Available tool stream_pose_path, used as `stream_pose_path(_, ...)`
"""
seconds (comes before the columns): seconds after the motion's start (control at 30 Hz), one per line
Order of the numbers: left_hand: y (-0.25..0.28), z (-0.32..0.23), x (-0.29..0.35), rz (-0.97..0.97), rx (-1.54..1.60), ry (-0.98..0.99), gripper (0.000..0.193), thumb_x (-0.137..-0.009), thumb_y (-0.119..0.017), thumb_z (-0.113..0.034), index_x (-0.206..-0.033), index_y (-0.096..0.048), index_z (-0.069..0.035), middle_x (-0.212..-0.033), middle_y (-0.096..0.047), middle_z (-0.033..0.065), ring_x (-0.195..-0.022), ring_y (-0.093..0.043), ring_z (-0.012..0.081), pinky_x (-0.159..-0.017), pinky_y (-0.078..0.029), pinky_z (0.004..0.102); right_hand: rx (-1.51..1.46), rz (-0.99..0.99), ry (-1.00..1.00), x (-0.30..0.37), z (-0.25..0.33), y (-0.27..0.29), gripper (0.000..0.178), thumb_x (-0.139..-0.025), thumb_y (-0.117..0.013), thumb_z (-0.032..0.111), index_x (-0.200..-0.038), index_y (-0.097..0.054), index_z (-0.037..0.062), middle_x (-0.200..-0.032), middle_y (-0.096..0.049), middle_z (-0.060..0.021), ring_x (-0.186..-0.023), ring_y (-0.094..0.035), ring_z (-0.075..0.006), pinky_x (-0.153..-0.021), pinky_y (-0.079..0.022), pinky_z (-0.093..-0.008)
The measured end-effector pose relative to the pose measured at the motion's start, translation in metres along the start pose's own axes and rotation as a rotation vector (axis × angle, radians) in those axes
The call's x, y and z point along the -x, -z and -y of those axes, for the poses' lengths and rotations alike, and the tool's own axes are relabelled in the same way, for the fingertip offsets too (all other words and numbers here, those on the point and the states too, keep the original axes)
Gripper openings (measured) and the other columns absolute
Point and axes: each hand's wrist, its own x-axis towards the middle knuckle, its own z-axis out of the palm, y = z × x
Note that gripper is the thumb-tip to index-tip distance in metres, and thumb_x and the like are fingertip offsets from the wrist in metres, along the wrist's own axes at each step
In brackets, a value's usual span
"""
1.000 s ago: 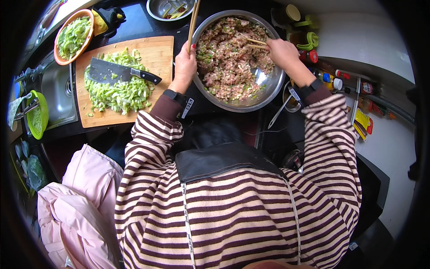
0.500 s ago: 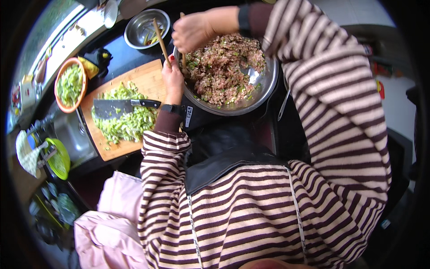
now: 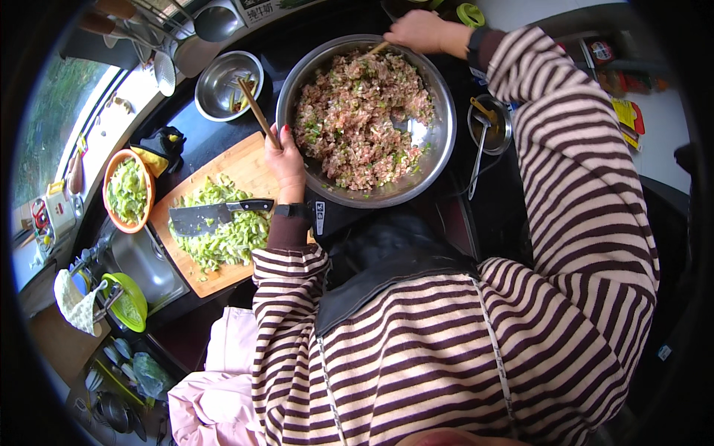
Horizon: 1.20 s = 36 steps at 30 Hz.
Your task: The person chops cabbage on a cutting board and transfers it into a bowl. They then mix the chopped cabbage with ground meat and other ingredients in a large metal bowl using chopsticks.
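A large steel bowl (image 3: 446, 145) holds a mound of minced meat (image 3: 349, 111) mixed with green bits. At its left rim, my left hand (image 3: 287, 167) is closed around a wooden chopstick (image 3: 257, 111), which points up and away to the left. My right hand (image 3: 422, 31) reaches past the far rim. A second wooden chopstick (image 3: 379, 47) slants from its closed fingers into the far edge of the meat. Beside my left wrist lies a cutting board (image 3: 242, 165) with chopped pale-green vegetable (image 3: 223, 251) and a cleaver (image 3: 199, 220) on top.
An orange bowl (image 3: 152, 201) of chopped greens stands left of the board, near the sink (image 3: 152, 269) and a green basket (image 3: 128, 316). Beyond the board is a small steel bowl (image 3: 204, 85). Right of the meat, a ladle (image 3: 476, 172) leans in a steel container (image 3: 508, 141).
My right hand has moved from above the bowl's left side to its far rim, with its chopstick. My left hand still holds its chopstick at the left rim. The view has shifted.
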Motion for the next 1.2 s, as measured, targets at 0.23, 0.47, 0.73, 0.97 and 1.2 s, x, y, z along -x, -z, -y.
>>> stream_pose_path(0.23,0.000,0.000,0.002,-0.019,-0.002,-0.053,0.023,-0.093,-0.058,-0.019,-0.106,-0.062,0.000,-0.083,-0.063,0.0015,-0.072,-0.053,0.0089,-0.068,-0.046,0.0250,-0.447,0.306,-0.388,0.100,0.139,0.021,0.024,-0.082,-0.054,0.012,-0.101,-0.065,0.0194,-0.073,-0.065,-0.0104,-0.068,-0.066,-0.0291,-0.056,-0.053,-0.0404)
stream_pose_path(0.47,0.001,0.006,0.000,-0.002,-0.048,-0.040,0.025,-0.094,-0.057,-0.020,-0.107,-0.062,0.000,-0.086,-0.066,0.0051,-0.076,-0.057,0.0112,-0.070,-0.047,0.0268,-0.580,0.087,-0.220,0.031,0.218,0.052,0.002,-0.079,-0.056,0.007,-0.081,-0.054,0.0059,-0.064,-0.058,-0.0079,-0.055,-0.060,-0.0197,-0.041,-0.048,-0.0341)
stream_pose_path(0.73,0.002,0.015,-0.003,-0.009,-0.118,-0.038,0.028,-0.093,-0.058,-0.021,-0.110,-0.062,0.001,-0.086,-0.065,0.0040,-0.076,-0.056,0.0094,-0.070,-0.047,0.0259,-0.294,0.024,-0.543,0.011,0.095,0.020,0.015,-0.081,-0.054,0.016,-0.085,-0.067,0.0106,-0.082,-0.069,-0.0088,-0.080,-0.067,-0.0272,-0.066,-0.054,-0.0406)
stream_pose_path(0.97,-0.001,0.015,-0.002,-0.033,-0.044,-0.052,0.025,-0.093,-0.057,-0.021,-0.106,-0.063,-0.001,-0.084,-0.068,0.0112,-0.074,-0.061,0.0162,-0.069,-0.049,0.0303,-0.556,0.443,-0.400,0.088,0.215,0.058,0.012,-0.078,-0.058,0.009,-0.076,-0.069,0.0111,-0.073,-0.067,-0.0081,-0.075,-0.068,-0.0244,-0.064,-0.056,-0.0373)
stream_pose_path(1.2,0.002,0.015,-0.003,-0.022,-0.091,-0.061,0.026,-0.093,-0.057,-0.022,-0.107,-0.063,-0.001,-0.085,-0.068,0.0105,-0.074,-0.061,0.0164,-0.069,-0.049,0.0300,-0.454,0.205,-0.270,-0.017,0.178,0.056,0.009,-0.085,-0.055,0.013,-0.086,-0.065,0.0135,-0.062,-0.055,-0.0016,-0.053,-0.055,-0.0112,-0.043,-0.046,-0.0258)
